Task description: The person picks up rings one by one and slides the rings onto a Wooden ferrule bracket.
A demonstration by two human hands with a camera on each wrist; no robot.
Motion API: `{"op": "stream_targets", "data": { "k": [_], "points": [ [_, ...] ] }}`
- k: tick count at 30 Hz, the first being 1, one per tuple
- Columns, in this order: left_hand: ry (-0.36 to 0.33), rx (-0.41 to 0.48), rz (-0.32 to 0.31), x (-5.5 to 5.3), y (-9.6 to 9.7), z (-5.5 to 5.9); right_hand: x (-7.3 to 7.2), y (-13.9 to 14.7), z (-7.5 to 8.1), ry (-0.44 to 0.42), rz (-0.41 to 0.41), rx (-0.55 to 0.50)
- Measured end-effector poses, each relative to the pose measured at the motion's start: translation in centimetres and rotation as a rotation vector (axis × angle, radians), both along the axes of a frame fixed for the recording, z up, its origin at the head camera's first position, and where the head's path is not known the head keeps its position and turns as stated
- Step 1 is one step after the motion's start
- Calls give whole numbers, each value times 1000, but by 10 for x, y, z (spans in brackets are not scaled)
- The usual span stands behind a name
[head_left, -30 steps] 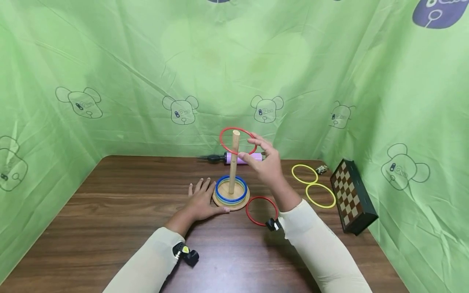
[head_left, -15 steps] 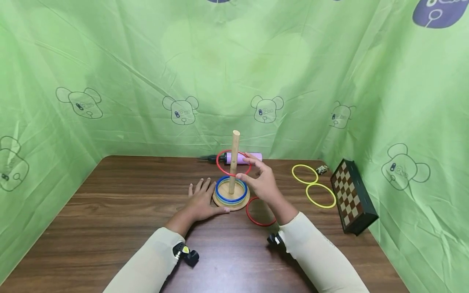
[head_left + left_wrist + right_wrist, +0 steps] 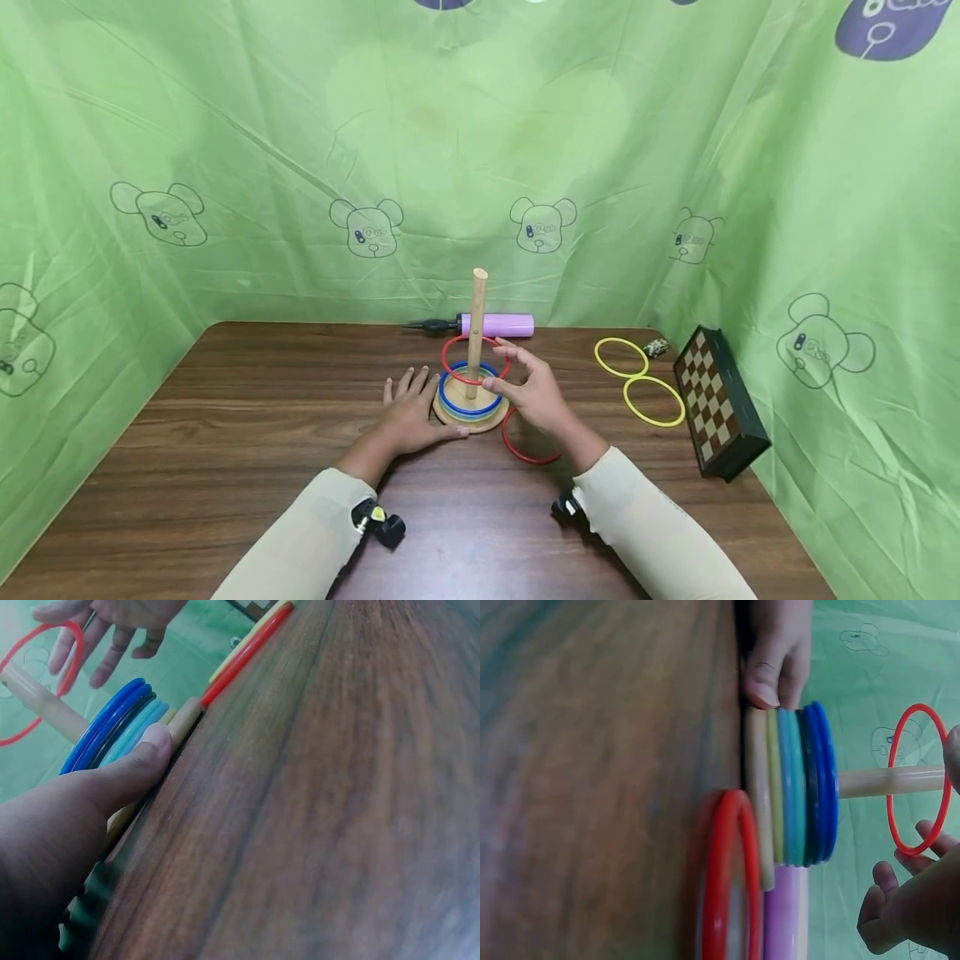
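Note:
My right hand [image 3: 536,396] holds a thin red ring [image 3: 890,787] between its thumb and fingers. The ring encircles the upright wooden peg [image 3: 478,308], apart from the stack below. Around the peg's foot, on the round wooden base [image 3: 495,422], lie several rings: dark blue [image 3: 825,784] on top, then teal and light blue, with yellow lowest. My left hand [image 3: 411,421] rests at the base's left side, fingers spread, its thumb [image 3: 154,750] touching the base's front edge. A second red ring [image 3: 525,457] lies on the table, partly hidden by my right hand.
Two yellow rings [image 3: 654,424] lie on the table to the right, beside a small patterned object [image 3: 657,347]. A checkered board box [image 3: 708,400] stands near the right edge. Behind the peg lies a purple hand pump [image 3: 502,325] with a black nozzle. Green curtain [image 3: 450,167] surrounds the table.
My right hand has lowered the red ring from around the peg's top to just above the stacked rings. The left hand has stayed at the base.

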State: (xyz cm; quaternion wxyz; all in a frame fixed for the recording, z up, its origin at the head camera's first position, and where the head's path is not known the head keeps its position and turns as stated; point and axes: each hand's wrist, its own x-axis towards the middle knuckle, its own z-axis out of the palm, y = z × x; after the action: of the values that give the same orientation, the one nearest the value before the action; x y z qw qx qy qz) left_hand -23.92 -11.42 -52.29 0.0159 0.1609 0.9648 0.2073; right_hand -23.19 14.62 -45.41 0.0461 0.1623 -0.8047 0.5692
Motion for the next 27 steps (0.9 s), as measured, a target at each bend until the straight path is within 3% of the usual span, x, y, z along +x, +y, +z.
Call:
{"op": "stream_targets", "data": {
  "k": [27],
  "points": [
    [13, 8, -7, 0, -1, -3, -8, 6, -25, -6, 85, 54]
  ]
}}
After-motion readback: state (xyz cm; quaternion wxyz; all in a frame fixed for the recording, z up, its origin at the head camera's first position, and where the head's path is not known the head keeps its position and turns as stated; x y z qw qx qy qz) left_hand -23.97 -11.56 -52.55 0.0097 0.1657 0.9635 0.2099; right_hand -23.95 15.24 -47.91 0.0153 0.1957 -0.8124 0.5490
